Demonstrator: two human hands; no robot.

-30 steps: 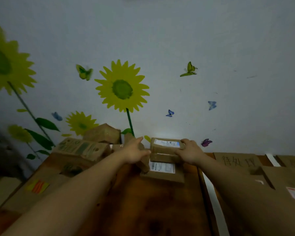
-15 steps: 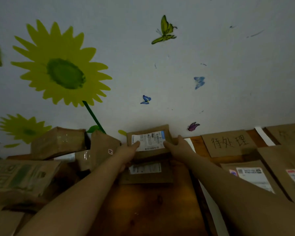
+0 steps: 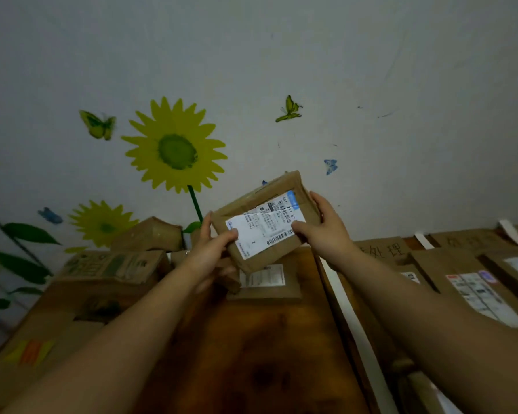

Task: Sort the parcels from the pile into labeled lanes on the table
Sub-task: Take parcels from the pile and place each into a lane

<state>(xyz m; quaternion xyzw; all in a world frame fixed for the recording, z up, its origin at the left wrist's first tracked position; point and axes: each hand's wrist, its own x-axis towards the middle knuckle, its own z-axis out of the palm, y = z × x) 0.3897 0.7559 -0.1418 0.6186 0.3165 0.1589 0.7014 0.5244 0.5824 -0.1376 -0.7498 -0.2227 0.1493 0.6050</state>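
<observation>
While the pile [image 3: 111, 264] left of the fingers holds several unsorted boxes and a few sorted parcels [image 3: 476, 288] lie in lanes to their right, one tilted parcel [image 3: 260, 222] hangs between the left hand [image 3: 210, 255] and right hand [image 3: 323, 231], each pinching an end, thumb on label.

The pale grey painted wall [image 3: 371, 70] ahead of me carries a big yellow sunflower sticker [image 3: 175, 149], a smaller yellow sunflower sticker [image 3: 103, 224] lower left, and a yellow-green butterfly sticker [image 3: 289, 110]. Below me lies the dark brown wooden tabletop [image 3: 260, 354], dimly lit.
</observation>
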